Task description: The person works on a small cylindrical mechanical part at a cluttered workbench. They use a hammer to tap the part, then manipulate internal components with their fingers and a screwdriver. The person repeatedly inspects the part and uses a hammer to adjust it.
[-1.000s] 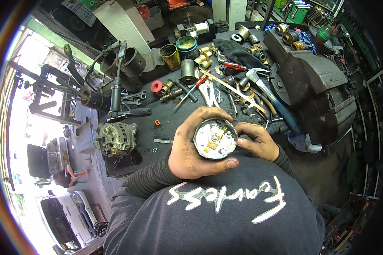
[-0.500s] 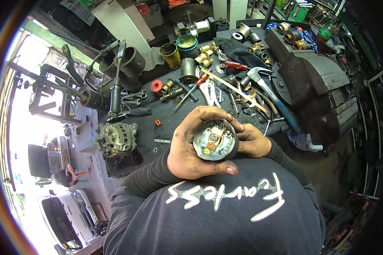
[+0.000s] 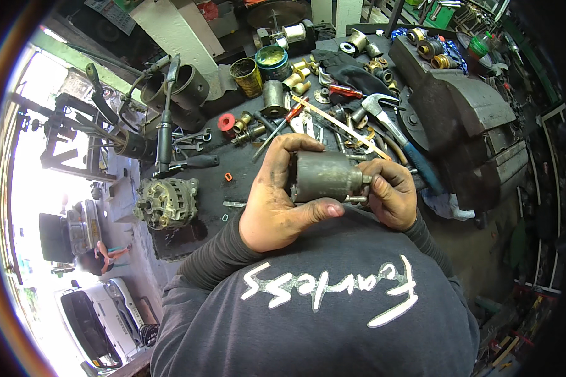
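Your cylinder [image 3: 324, 176] has turned since a second ago: its round face has swung out of view and its side now shows. From the left, the alternator [image 3: 166, 203] sits on the bench [image 3: 217, 179]; your left hand [image 3: 271, 204] grips the cylinder's left end, thumb below; the cylinder lies level between your hands; your right hand [image 3: 393, 193] is closed at its bolted end; beyond are the hammer [image 3: 393, 133] and vise [image 3: 468, 119]
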A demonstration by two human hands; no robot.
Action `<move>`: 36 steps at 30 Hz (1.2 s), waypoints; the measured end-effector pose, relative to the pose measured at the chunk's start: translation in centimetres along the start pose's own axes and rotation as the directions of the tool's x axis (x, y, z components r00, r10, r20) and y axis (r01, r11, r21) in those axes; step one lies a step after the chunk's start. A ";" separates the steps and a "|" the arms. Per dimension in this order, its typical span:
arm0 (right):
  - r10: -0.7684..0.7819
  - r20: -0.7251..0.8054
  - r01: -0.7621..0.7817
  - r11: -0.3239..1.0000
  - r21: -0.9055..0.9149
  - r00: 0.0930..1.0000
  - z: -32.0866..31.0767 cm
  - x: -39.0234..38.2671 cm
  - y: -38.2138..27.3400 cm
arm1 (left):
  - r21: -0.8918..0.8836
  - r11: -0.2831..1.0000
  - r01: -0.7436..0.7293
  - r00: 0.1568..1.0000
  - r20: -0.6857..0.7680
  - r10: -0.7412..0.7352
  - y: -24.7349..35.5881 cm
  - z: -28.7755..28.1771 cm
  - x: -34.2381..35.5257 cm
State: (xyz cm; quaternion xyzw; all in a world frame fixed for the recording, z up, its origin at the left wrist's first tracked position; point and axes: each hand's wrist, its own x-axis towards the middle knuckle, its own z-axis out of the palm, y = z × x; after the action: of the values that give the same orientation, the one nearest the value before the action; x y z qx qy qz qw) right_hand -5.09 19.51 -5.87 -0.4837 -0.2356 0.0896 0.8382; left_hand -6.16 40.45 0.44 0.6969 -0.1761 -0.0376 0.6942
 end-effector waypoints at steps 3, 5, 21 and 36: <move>-0.069 -0.052 0.061 0.988 -0.139 0.996 0.0 0.4 -0.8 | 0.005 1.000 -0.008 1.000 -0.016 0.008 -0.6 0.3 -0.1; -0.029 -0.028 0.024 0.984 -0.176 0.999 -0.2 0.5 -1.1 | 0.027 0.999 -0.032 0.999 -0.032 0.033 -0.8 0.4 -0.3; 0.001 -0.179 -0.026 0.990 -0.136 0.984 -1.9 -3.7 -2.7 | 0.160 0.954 -0.253 0.958 0.176 0.225 -1.1 1.9 0.2; -0.349 0.143 0.290 0.418 -0.861 0.926 -7.1 -6.9 -14.7 | 0.190 0.840 -0.509 0.833 0.355 0.425 1.0 18.4 11.3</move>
State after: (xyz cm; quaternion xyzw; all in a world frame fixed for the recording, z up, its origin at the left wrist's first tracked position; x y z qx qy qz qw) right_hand -8.82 3.88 1.56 -0.7882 -0.3107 -0.2170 0.4849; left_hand -1.22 19.55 2.99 0.7078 -0.4484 0.0548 0.5431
